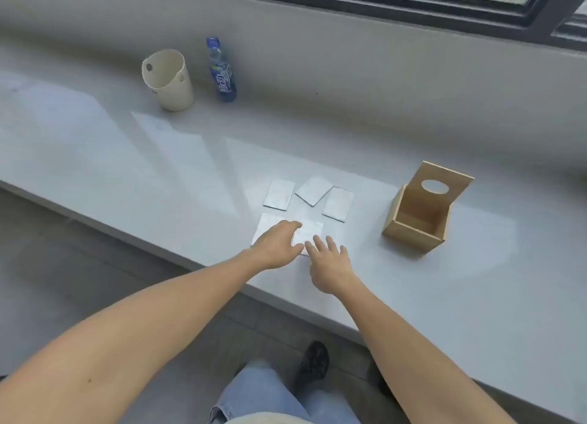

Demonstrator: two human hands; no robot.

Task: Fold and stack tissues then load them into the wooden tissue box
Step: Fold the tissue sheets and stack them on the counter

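A white tissue [309, 231] lies flat near the front edge of the grey sill. My left hand [278, 244] rests palm down on its left half, fingers together. My right hand [330, 263] lies at its near right corner with the fingers spread, the fingertips touching the tissue's edge. Beyond it lie three folded tissues: a left one [279, 194], a tilted middle one [313, 189] and a right one [338, 204]. The wooden tissue box [413, 230] stands to the right, open, with its lid [443, 182] with an oval hole raised upright.
A cream cup-shaped bin [168, 80] and a blue drink bottle [221, 69] stand at the back left of the sill [127, 157]. A window frame [413, 1] runs along the wall behind. The sill's front edge drops to the floor by my legs.
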